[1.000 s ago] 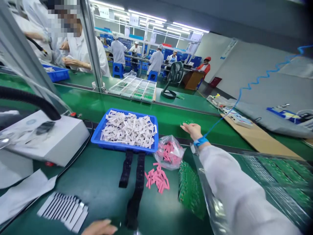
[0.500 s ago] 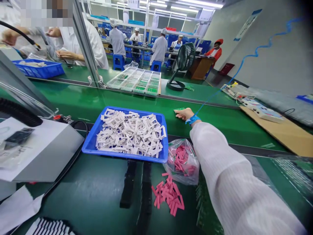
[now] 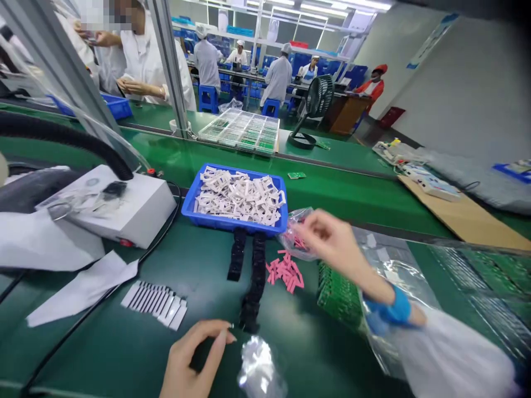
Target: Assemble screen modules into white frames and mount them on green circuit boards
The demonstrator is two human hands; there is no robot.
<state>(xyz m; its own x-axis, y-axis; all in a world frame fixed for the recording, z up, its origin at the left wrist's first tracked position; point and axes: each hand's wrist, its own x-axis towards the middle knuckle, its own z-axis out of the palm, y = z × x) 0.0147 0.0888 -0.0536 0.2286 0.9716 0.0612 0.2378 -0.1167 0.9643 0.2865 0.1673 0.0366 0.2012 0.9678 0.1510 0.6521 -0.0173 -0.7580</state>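
Just right of the left fingers (image 3: 209, 337) lies crumpled clear plastic (image 3: 256, 367) (quite shiny).

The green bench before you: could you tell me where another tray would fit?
Bare green mat lies between the white machine and black strips, and bare belt right of the blue tray. It is crowded around the right hand: a bag of pink pieces, loose pink pieces and green circuit boards.

Tray (image 3: 219, 225) w/ frames (image 3: 238, 198) on bench (image 3: 103, 342), strips (image 3: 285, 272) in front, PCBs (image 3: 338, 296) to rt.
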